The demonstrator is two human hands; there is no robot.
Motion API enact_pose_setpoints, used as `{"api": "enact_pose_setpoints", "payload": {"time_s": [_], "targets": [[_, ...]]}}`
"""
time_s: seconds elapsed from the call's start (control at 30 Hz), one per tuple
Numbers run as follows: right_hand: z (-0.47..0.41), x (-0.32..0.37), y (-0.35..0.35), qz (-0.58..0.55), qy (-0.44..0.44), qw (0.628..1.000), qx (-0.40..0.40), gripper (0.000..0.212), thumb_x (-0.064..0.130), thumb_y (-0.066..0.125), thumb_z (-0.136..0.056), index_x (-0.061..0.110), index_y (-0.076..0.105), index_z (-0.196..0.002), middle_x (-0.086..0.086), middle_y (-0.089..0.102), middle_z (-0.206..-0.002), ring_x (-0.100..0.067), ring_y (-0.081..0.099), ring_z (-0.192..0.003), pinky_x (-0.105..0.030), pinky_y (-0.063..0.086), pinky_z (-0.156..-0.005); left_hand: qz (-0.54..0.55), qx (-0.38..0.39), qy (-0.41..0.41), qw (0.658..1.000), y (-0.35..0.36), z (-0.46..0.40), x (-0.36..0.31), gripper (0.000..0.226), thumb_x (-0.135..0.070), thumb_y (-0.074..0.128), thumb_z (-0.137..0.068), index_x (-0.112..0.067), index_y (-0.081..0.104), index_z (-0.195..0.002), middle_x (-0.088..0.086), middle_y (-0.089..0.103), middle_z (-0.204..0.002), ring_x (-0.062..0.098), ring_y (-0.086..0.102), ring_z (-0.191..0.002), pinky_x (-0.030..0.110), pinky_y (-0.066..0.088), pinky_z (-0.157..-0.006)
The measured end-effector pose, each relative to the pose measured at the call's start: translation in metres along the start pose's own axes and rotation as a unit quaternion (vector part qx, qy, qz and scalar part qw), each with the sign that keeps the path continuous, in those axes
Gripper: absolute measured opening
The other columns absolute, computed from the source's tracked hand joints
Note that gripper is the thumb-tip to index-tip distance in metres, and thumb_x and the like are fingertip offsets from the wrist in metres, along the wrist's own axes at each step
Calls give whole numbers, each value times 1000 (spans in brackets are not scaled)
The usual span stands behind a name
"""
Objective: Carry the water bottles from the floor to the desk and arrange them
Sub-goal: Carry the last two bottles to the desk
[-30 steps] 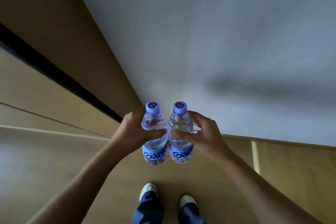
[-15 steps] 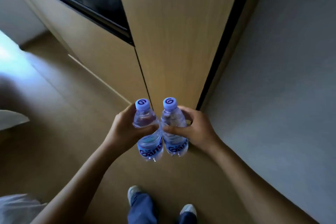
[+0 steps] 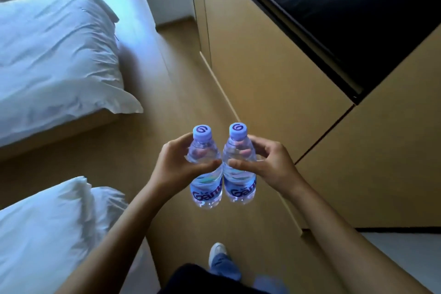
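Observation:
I hold two clear water bottles with blue caps and blue labels upright, side by side, in front of me above the floor. My left hand (image 3: 175,164) grips the left bottle (image 3: 205,188) around its upper body. My right hand (image 3: 269,164) grips the right bottle (image 3: 239,187) the same way. The two bottles touch along their sides. No desk is in view.
A wooden cabinet wall (image 3: 274,74) with a dark panel (image 3: 346,7) runs along the right. Two beds with white bedding stand on the left, one far (image 3: 52,55) and one near (image 3: 47,234). A wooden floor aisle (image 3: 167,102) runs between them. My feet show at the bottom.
My view has swung left from a grey wall and cabinet corner to the aisle between beds and cabinet. Both hands keep the same grip on the bottles.

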State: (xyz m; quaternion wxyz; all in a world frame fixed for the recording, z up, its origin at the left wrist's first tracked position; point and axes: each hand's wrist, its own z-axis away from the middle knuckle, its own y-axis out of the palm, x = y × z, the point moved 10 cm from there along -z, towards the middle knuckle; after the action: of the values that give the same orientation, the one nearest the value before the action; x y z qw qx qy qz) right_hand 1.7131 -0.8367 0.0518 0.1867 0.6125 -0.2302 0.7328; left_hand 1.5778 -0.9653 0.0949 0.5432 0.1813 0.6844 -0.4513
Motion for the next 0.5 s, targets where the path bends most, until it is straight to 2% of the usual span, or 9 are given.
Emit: {"api": "enact_pose_setpoints", "payload": {"time_s": [0.13, 0.23, 0.37, 0.5], "targets": [[-59, 22, 43, 1, -11, 999, 37, 41, 25, 88, -72, 18, 72, -109, 4, 76, -103, -9, 69, -98, -31, 53, -89, 9, -33, -5, 999, -57, -30, 19, 29, -23, 85, -67, -21, 70, -92, 0, 74, -85, 17, 71, -81, 40, 58, -75], [-103, 36, 66, -2, -20, 998, 56, 41, 27, 88, -71, 19, 73, -108, 3, 76, -105, -13, 69, -101, -36, 55, -91, 31, -57, -3, 998, -92, -53, 30, 29, -16, 86, -69, -21, 69, -91, -2, 74, -85, 7, 69, -76, 26, 56, -71], [-171, 51, 87, -6, -35, 996, 85, 50, 39, 87, -65, 20, 73, -109, 3, 76, -105, -14, 70, -101, -38, 55, -93, 28, -86, -7, 996, -126, -96, 46, 29, -22, 84, -66, -18, 67, -89, 3, 71, -83, 5, 64, -73, 28, 54, -70], [-252, 63, 100, -21, -47, 993, 110, 51, 38, 88, -65, 23, 73, -111, 3, 76, -106, -13, 70, -100, -36, 55, -91, 28, -117, -19, 993, -158, -159, 64, 31, -28, 83, -65, -18, 66, -88, 5, 70, -82, 6, 62, -72, 30, 54, -69]]}}
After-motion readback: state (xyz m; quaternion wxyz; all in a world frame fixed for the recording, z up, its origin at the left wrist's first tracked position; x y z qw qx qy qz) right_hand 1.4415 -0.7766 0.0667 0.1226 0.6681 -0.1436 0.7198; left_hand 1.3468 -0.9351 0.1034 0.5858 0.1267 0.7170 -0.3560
